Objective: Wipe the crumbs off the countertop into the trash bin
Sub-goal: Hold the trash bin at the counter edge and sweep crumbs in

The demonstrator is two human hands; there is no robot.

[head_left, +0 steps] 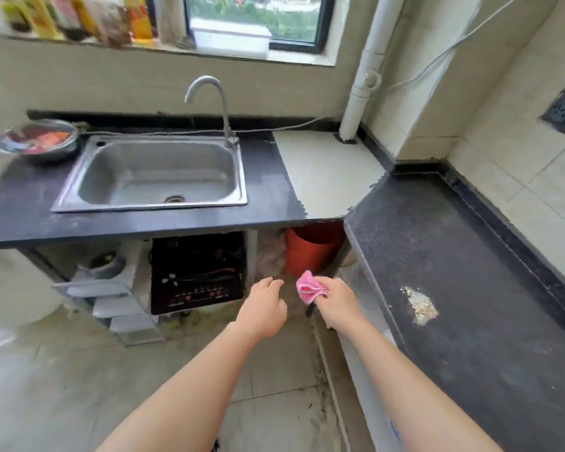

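A pale heap of crumbs (419, 305) lies on the dark countertop (490, 321) to my right. My right hand (338, 301) holds a bunched pink cloth (309, 288) in front of the counter's edge, left of the crumbs and apart from them. My left hand (265, 308) hangs beside it with loosely curled fingers and holds nothing. An orange-red trash bin (310, 247) stands under the counter corner, just beyond both hands; its lower part is hidden.
A steel sink (150, 177) with a faucet (216, 106) sits in the left counter. A metal bowl (38, 140) stands at its far left. A black induction cooker (196, 272) leans under the sink counter beside a white rack (111, 308).
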